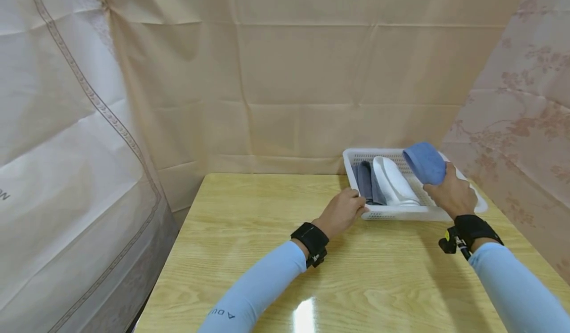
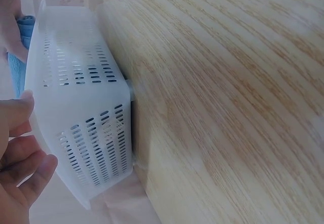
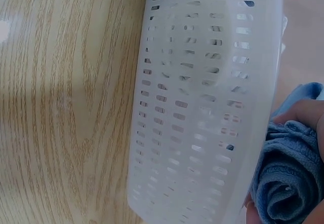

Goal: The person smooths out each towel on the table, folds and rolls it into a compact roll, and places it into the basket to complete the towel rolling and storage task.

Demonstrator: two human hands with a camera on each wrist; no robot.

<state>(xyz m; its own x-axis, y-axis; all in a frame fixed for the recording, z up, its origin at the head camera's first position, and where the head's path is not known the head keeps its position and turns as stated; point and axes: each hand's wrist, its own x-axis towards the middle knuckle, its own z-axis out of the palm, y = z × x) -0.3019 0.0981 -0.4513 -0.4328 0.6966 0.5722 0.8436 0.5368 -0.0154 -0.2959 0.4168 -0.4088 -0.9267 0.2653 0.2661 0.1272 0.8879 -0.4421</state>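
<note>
A white perforated plastic basket [image 1: 405, 214] stands at the table's far right. My left hand [image 1: 340, 212] pinches its near left corner, thumb [image 2: 23, 107] on the rim and fingertips below. In it, a rolled white towel [image 1: 392, 182] lies beside dark grey rolled cloths [image 1: 367, 182] along the left side. Over the basket's right part, my right hand [image 1: 454, 194] grips a rolled blue towel [image 1: 425, 162], tilted above the rim. The right wrist view shows the coiled end of the blue towel [image 3: 286, 188] close beside the basket wall [image 3: 202, 122].
The basket rests on a light wood-grain table [image 1: 267, 224]. A beige cloth [image 1: 289, 75] hangs behind the far edge. On the right hangs a floral sheet [image 1: 525, 125], and a pale one [image 1: 67, 174] hangs on the left.
</note>
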